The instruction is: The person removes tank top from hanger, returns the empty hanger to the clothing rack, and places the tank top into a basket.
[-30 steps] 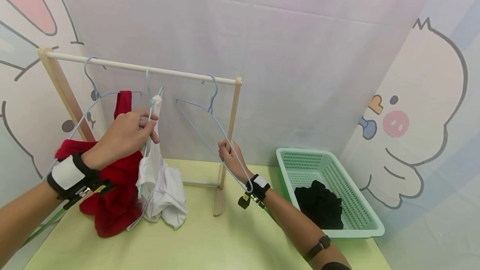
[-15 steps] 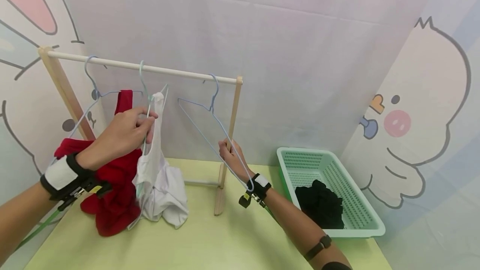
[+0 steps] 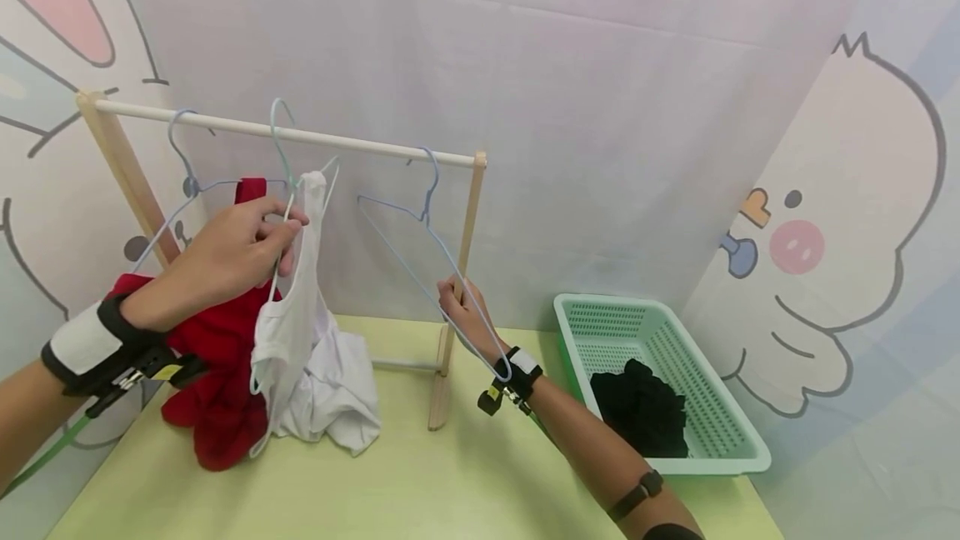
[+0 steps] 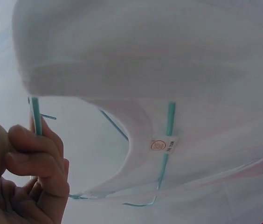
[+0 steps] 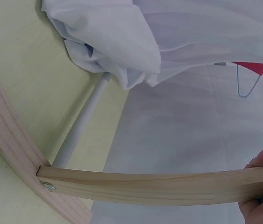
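My left hand (image 3: 228, 255) pinches a mint-green clothes hanger (image 3: 283, 158) just below its neck. A white tank top (image 3: 296, 315) hangs on it, its lower part bunched on the table. The hook's curve stands above the white rail (image 3: 360, 144). In the left wrist view, curled fingers (image 4: 52, 163) hold the hanger's arm beside the neckline, where a small label (image 4: 164, 144) shows. My right hand (image 3: 471, 323) grips the rack's wooden post (image 3: 468, 227); in the right wrist view, fingers wrap the post (image 5: 159, 187).
An unloaded blue hanger (image 3: 427, 207) hangs near the right post, its lower corner overlapping my right wrist. Left of the tank top, a red garment (image 3: 225, 390) hangs from another blue hanger (image 3: 180, 165). A green basket (image 3: 712, 390) with black cloth (image 3: 637, 411) stands right.
The left hand has moved left and slightly up with the mint-green hanger and tank top; the hook has risen from the rail to above it. The right hand stays on the post.
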A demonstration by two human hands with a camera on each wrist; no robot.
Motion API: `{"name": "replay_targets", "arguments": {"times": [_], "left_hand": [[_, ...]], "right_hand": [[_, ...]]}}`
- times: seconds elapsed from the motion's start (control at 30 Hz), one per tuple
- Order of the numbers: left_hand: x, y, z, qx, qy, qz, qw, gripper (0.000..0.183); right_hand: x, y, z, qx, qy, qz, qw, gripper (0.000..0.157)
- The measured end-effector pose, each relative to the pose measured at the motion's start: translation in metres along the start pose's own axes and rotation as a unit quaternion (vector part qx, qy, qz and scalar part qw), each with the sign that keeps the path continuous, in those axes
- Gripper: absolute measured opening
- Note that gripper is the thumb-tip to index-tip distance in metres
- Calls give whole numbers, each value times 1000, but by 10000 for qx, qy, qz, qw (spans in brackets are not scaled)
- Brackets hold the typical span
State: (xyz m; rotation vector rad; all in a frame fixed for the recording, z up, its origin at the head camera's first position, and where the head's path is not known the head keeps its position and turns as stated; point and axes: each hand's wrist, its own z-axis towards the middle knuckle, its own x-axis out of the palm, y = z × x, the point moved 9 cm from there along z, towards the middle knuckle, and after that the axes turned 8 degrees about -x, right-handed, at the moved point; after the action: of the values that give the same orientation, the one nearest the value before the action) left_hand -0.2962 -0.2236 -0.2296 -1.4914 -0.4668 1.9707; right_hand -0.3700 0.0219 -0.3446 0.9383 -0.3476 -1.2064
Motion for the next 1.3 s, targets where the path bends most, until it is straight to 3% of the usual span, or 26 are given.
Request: {"name": "replay_targets", "arguments": {"times": [0.4,0.67,0.83,0.97,1.17,1.3], "left_hand": [[-13,-13,-20,-223,92,179,9995,33],[-24,-15,-38,-192,45,223,9996,29],[-27,-16,-50,-234,43,253,9994,25],[-28,-16,-59,-336,69,213,9992,23],[-27,-20,-75,-133,148,164,9997,18],[-30,-21,-86,-34,85,88,9999,15]], "right_hand": [[-6,-33,1,116,70,-237,9996,29],[0,-1,2,22,50,-23,10000,26],[2,10,0,-65,198,-215,9996,25],[0,-2,1,-20,173,-142,9997,27],[-6,-31,1,116,19,-67,9999,28],[-6,-35,1,97,50,-248,9996,29]]}}
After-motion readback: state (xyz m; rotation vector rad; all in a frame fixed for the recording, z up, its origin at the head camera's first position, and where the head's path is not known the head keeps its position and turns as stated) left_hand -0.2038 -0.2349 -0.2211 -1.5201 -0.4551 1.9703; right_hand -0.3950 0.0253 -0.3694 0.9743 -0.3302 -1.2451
